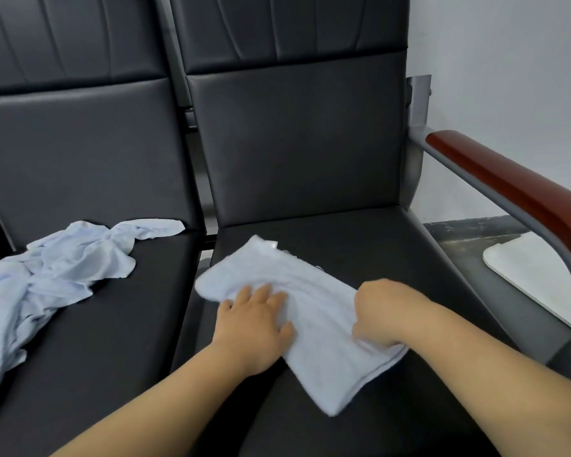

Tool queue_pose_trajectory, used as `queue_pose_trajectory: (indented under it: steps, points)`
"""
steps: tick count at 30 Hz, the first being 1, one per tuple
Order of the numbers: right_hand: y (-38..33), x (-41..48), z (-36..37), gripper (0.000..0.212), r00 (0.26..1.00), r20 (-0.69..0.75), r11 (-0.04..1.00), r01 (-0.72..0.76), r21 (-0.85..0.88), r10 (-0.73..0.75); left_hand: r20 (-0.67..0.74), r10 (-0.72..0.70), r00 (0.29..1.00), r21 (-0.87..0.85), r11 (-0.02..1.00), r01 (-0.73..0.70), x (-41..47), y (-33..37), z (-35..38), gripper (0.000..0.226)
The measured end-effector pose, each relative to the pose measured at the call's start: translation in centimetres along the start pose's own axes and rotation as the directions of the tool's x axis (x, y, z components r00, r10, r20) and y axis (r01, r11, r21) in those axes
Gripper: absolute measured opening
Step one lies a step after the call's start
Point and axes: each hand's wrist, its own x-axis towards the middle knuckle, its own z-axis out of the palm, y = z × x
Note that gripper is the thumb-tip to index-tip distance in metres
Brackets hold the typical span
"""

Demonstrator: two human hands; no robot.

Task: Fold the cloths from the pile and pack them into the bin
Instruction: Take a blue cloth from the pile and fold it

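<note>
Noting positions (Obs. 1): cloth (317, 301) lies folded over on the right-hand black seat (360, 232), centre to lower centre of frame.
Obs. 2: Grips?
Obs. 1: Left grip (254, 321) open, fingers spread, pressing flat on the cloth's left half. Right grip (379, 315) curled closed, pinching the cloth's right edge.
Obs. 2: The pile?
Obs. 1: Pile (47, 275) crumpled at the left edge of frame on the neighbouring seat (112, 357), well apart from the cloth. Wooden armrest (508, 189) at right.

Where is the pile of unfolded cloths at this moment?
In the head view the pile lies crumpled at the left on the left seat, apart from the half-folded cloth on the right seat.
</note>
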Motion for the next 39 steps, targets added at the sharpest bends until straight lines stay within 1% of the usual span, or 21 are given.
queue_pose_trajectory:
  steps: [1, 3, 4, 6, 9, 11, 12, 15, 16, 18, 20, 21, 22, 24, 26, 28, 31, 32, 34, 36, 39]
  points:
    - [-0.7, -0.5, 0.4, 0.024, 0.999, 0.038, 0.999, 0.031, -0.01, -0.031, 0.011, -0.048, 0.999, -0.012, 0.999, 0.048, 0.0, -0.1, -0.1, 0.059]
    - [-1.8, -1.2, 0.9, 0.024, 0.995, 0.049, 0.996, 0.089, -0.006, -0.088, -0.057, -0.109, 0.992, -0.021, 0.994, 0.108, -0.2, -0.3, -0.3, 0.05]
    - [-2.2, -1.5, 1.3, 0.019, 0.993, 0.039, 0.993, 0.115, 0.002, -0.115, -0.081, -0.121, 0.989, -0.08, 0.99, 0.115, -0.6, -0.5, -0.3, 0.047]
    - [-2.4, -1.9, 1.7, 0.012, 0.984, -0.012, 0.982, 0.176, 0.069, -0.176, -0.04, -0.089, 0.995, -0.338, 0.939, 0.07, -1.9, -0.5, -0.2, 0.044]
    - [-2.1, -2.9, 2.2, 0.012, 0.969, -0.054, 0.939, 0.246, 0.24, -0.24, 0.024, 0.037, 0.999, -0.677, 0.736, -0.011, -4.9, 0.2, -0.2, 0.037]
    - [-1.9, -3.2, 2.5, 0.012, 0.964, -0.044, 0.918, 0.262, 0.297, -0.261, 0.107, 0.08, 0.991, -0.825, 0.564, 0.043, -6.9, 0.6, -0.1, 0.041]
    - [-1.8, -3.3, 2.6, 0.014, 0.963, -0.041, 0.913, 0.264, 0.311, -0.265, 0.145, 0.109, 0.983, -0.853, 0.518, 0.068, -7.7, 0.6, 0.0, 0.046]
    - [-1.5, -3.9, 2.6, 0.028, 0.96, 0.008, 0.898, 0.259, 0.357, -0.28, 0.203, 0.173, 0.964, -0.871, 0.481, 0.097, -9.1, 0.1, 0.5, 0.053]
    - [-1.5, -4.2, 2.5, 0.034, 0.956, 0.039, 0.897, 0.259, 0.359, -0.292, 0.189, 0.148, 0.971, -0.866, 0.49, 0.094, -9.4, 0.1, 0.5, 0.051]
    - [-1.7, -4.6, 2.7, 0.048, 0.948, 0.088, 0.901, 0.258, 0.348, -0.305, 0.107, 0.023, 0.994, -0.825, 0.561, 0.076, -9.6, 0.2, 0.2, 0.037]
    - [-2.1, -5.1, 3.0, 0.057, 0.952, 0.082, 0.91, 0.254, 0.328, -0.295, 0.013, -0.065, 0.998, -0.763, 0.644, 0.052, -9.6, 0.2, -0.2, 0.019]
    - [-2.3, -5.3, 3.2, 0.057, 0.954, 0.061, 0.917, 0.262, 0.3, -0.292, -0.012, -0.08, 0.997, -0.755, 0.654, 0.043, -9.6, 0.2, -0.5, 0.015]
    - [-2.6, -5.4, 3.4, 0.053, 0.956, 0.036, 0.927, 0.271, 0.26, -0.29, -0.026, -0.09, 0.996, -0.76, 0.649, 0.039, -9.5, 0.2, -0.7, 0.013]
    - [-3.1, -5.4, 3.7, 0.034, 0.959, -0.052, 0.941, 0.283, 0.184, -0.279, -0.06, -0.105, 0.993, -0.745, 0.666, 0.026, -9.2, -0.2, -1.2, 0.011]
    - [-3.1, -5.2, 3.4, 0.014, 0.964, -0.148, 0.949, 0.248, 0.193, -0.222, -0.046, -0.113, 0.993, -0.737, 0.675, 0.042, -8.7, -0.9, -1.9, 0.01]
    - [-2.7, -4.9, 2.6, 0.006, 0.974, -0.151, 0.927, 0.208, 0.312, -0.168, 0.067, -0.146, 0.987, -0.79, 0.596, 0.142, -8.3, -1.8, -2.8, 0.007]
    - [-1.9, -5.0, 1.7, 0.037, 0.981, 0.057, 0.788, 0.113, 0.606, -0.185, 0.357, -0.141, 0.924, -0.822, 0.422, 0.382, -8.4, -2.8, -4.0, 0.007]
    - [-1.7, -5.2, 1.6, 0.037, 0.97, 0.113, 0.736, 0.084, 0.671, -0.213, 0.444, -0.116, 0.888, -0.801, 0.393, 0.452, -8.6, -3.1, -4.3, 0.004]
    - [-1.5, -5.3, 1.4, 0.027, 0.949, 0.186, 0.632, 0.017, 0.775, -0.254, 0.552, -0.081, 0.83, -0.763, 0.353, 0.542, -8.6, -3.6, -4.8, 0.007]
    - [-1.3, -4.9, 1.0, 0.043, 0.954, 0.199, 0.54, -0.047, 0.841, -0.226, 0.574, -0.074, 0.816, -0.772, 0.286, 0.568, -8.2, -4.1, -5.2, 0.01]
    - [-1.5, -4.1, 0.5, 0.049, 0.977, 0.156, 0.487, -0.067, 0.871, -0.144, 0.465, -0.123, 0.877, -0.854, 0.198, 0.481, -7.2, -4.7, -5.3, 0.005]
